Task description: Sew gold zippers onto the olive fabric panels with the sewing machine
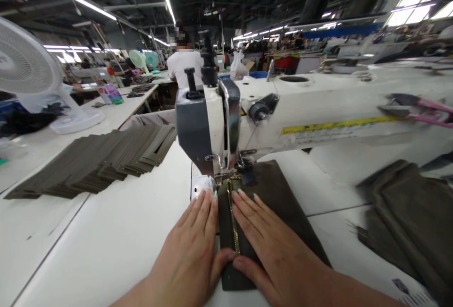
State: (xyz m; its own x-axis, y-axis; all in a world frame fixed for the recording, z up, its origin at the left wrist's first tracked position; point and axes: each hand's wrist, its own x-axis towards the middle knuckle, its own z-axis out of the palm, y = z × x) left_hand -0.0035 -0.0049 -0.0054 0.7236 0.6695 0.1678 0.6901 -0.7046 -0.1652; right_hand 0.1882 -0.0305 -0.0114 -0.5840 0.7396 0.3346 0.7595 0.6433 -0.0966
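Observation:
A dark olive fabric panel (279,193) lies under the presser foot of a white and grey sewing machine (219,123). Along the panel's left side runs a brass-toothed zipper (233,226). My left hand (194,241) lies flat with fingers stretched forward, its fingertips beside the metal plate (201,185) and its thumb on the fabric near the zipper. Flat on the panel just right of the zipper rests my right hand (269,236), fingers extended. The two thumbs nearly meet across the zipper. The needle tip is too small to make out.
Overlapping olive fabric pieces (106,156) lie at the left, with a white fan (74,108) behind them. More olive fabric (406,222) is heaped at the right. Pink-handled snips (421,107) rest against the machine arm. A person in a white shirt (186,67) is further back.

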